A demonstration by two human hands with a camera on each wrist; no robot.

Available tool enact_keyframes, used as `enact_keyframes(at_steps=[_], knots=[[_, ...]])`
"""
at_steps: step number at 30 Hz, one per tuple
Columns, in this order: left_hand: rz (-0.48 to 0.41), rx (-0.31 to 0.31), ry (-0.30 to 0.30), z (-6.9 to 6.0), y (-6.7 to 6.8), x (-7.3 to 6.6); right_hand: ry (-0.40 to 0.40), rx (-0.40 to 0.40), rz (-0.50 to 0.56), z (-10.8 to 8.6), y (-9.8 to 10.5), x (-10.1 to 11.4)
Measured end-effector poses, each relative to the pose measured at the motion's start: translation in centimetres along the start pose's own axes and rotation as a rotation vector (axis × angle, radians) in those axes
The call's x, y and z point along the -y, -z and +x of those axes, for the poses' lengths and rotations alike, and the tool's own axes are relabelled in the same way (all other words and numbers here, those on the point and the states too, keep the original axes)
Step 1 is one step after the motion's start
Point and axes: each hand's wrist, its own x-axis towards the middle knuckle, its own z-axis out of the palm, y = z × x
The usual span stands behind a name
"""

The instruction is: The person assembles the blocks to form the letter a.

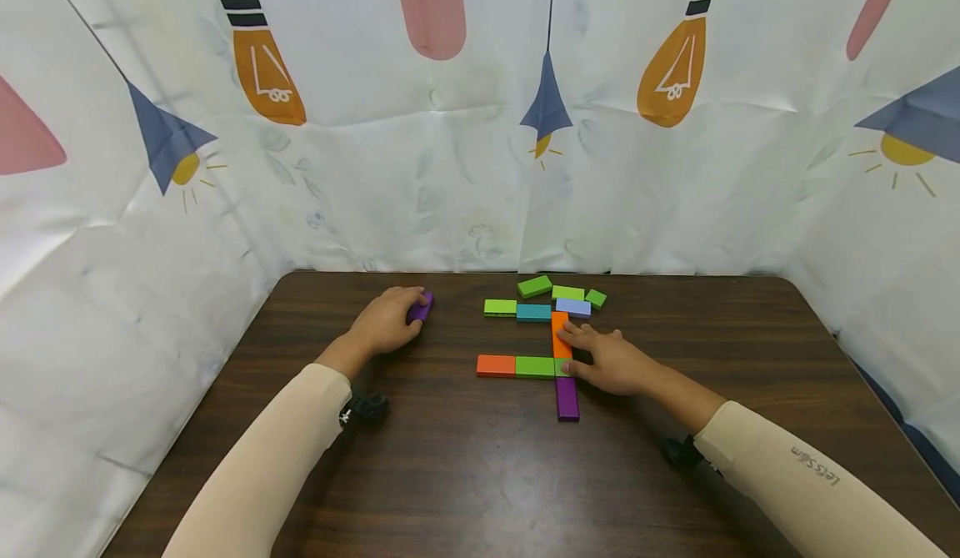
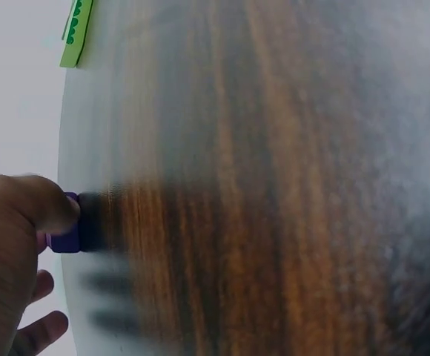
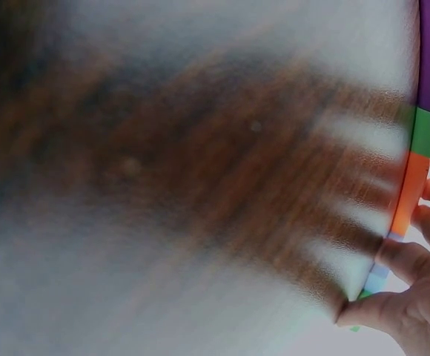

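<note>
Head view: the left hand (image 1: 384, 324) pinches a purple rectangular block (image 1: 421, 308) between thumb and fingers, to the left of the other blocks and well apart from them; whether that block touches the tabletop cannot be told. The right hand (image 1: 613, 361) grips nothing, its fingers spread and extended; fingertips touch an upright-running orange rectangular block (image 1: 559, 343), and the thumb lies at a small green block (image 1: 559, 367) adjoining its near end. Connected to that small block are a second purple rectangular block (image 1: 567, 399) on the near side and, to the left, a bright green rectangular block (image 1: 535, 367), followed by a red-orange rectangular block (image 1: 496, 365). Beyond the orange block's far end, a lime rectangular block (image 1: 500, 308), a teal one (image 1: 533, 314) and a periwinkle one (image 1: 573, 308) are noted. Three further green pieces (image 1: 535, 286) lie behind these. All stand on a dark wood-grain table (image 1: 450, 475), backed by a white lamp-printed cloth (image 1: 465, 191).
</note>
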Motion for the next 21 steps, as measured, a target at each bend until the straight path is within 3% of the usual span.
enact_keyframes(at_steps=[7,21], knots=[[0.036,0.003,-0.012,0.0,0.0,0.35,0.003,-0.006,-0.001,0.0,-0.04,-0.03],[-0.03,0.064,-0.049,-0.87,-0.03,0.58,0.006,-0.002,-0.004,0.01,0.01,0.03]])
